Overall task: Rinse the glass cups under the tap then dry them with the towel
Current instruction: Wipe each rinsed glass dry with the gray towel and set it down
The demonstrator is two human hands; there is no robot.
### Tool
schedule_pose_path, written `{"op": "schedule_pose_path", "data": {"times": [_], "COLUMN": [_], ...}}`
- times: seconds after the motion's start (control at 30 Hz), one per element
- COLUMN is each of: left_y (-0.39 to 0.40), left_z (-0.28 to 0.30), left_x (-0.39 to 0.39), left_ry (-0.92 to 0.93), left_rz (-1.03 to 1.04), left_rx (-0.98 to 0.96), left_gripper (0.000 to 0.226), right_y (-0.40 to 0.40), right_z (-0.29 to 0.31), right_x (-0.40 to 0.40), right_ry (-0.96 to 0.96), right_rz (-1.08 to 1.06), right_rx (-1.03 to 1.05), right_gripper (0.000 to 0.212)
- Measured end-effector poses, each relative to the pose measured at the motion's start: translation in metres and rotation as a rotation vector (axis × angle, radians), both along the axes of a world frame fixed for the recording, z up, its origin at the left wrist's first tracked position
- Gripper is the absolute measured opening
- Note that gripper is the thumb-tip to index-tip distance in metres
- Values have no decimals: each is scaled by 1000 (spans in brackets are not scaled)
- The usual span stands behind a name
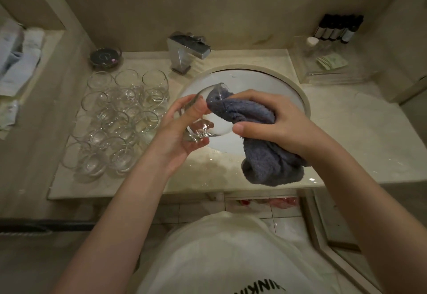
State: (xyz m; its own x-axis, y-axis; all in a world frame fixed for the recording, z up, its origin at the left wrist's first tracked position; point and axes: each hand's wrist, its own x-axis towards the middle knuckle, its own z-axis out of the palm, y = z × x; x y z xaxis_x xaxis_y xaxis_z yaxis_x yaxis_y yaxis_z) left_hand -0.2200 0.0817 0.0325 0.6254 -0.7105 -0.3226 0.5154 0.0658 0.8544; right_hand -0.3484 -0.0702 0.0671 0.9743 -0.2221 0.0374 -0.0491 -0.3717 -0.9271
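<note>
While hands point(231, 122) dry glass point(203, 113) — shirt point(231, 259) reads "INKI"

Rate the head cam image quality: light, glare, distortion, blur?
Head view: dim, warm light, corners darker; wide-angle bend curves the counter edges; small glare specks on the cups and the wet counter by the towel; the held glass is nearly invisible against the white sink; the bottles at the back are soft, labels unreadable.
</note>
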Motion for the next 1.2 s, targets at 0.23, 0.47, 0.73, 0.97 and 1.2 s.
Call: {"op": "schedule_pose_path", "data": {"times": [0.23, 0.47, 0.73, 0.97, 1.2], "left_y": [-11, -11, -2, -2, 1], "left_z": [15, 2, 6, -20, -12], "left_x": [1, 4, 20, 24, 27], "left_ry": [-313, -563, -373, -609, -498], "left_rz": [14, 38, -190, 24, -177], "left_rx": [165, 131, 389, 247, 388], "left_gripper": [31, 34, 70, 40, 58], "right_y": [5, 4, 5, -5, -8], "right_z": [-7, -8, -27, -30, -38], "right_x": [17, 24, 26, 37, 38], "right_ry": [200, 326, 325, 408, 484], "right_rz": [112, 258, 209, 291, 248], "right_rx": [-162, 309, 432, 624, 572], "right_gripper": [45, 11, 17, 28, 15]}}
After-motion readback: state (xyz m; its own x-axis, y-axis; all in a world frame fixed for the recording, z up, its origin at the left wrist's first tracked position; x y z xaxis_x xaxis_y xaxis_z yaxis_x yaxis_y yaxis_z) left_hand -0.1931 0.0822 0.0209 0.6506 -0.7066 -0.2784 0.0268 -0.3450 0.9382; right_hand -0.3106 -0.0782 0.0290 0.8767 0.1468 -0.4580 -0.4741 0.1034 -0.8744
